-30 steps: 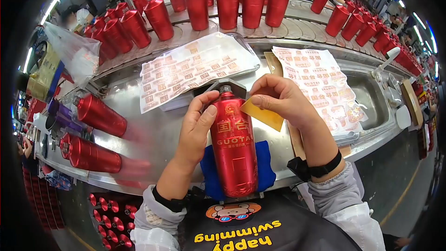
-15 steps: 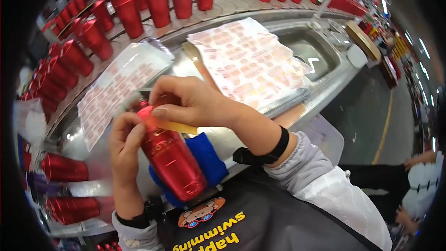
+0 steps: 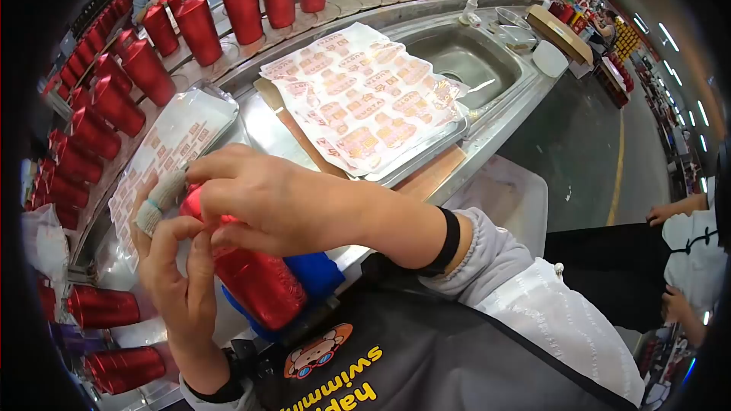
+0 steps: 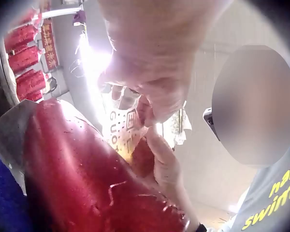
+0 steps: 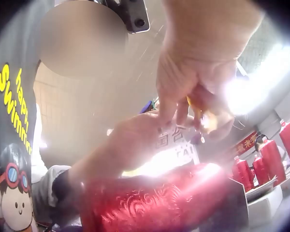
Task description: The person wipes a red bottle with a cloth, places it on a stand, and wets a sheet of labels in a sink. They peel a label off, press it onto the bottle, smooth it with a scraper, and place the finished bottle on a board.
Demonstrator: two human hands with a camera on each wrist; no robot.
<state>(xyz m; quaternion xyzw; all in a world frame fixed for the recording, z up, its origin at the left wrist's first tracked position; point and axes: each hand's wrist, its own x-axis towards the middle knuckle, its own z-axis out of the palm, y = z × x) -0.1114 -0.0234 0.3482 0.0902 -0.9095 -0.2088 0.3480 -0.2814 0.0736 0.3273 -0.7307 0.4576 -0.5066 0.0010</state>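
Note:
A glossy red bottle [image 3: 263,289] lies tilted on a blue cloth [image 3: 316,272], its base toward the apron. My left hand [image 3: 179,281] grips it around the neck end, with pale knitted covers [image 3: 158,202] on fingers reaching behind it. My right hand [image 3: 282,202] bends over the shoulder, fingers curled, hiding the neck and front lettering in the head view. From the right wrist, a small piece of the yellow sheet [image 5: 195,102] shows among the right fingers. Thumbs of both hands meet close over the bottle. Embossed swirls [image 5: 145,208] mark its side.
Printed paper sheets [image 3: 365,99] cover a tray beside a steel sink [image 3: 487,68]; another paper-covered tray [image 3: 164,141] stands left. Two red bottles [image 3: 126,369] lie at lower left. Many red bottles [image 3: 202,30] line the conveyor behind. People stand at the back left and right.
The head view has swung right, and the hands and bottle now sit further left. My right hand has moved over the bottle's shoulder, and the yellow sheet has gone from the head view.

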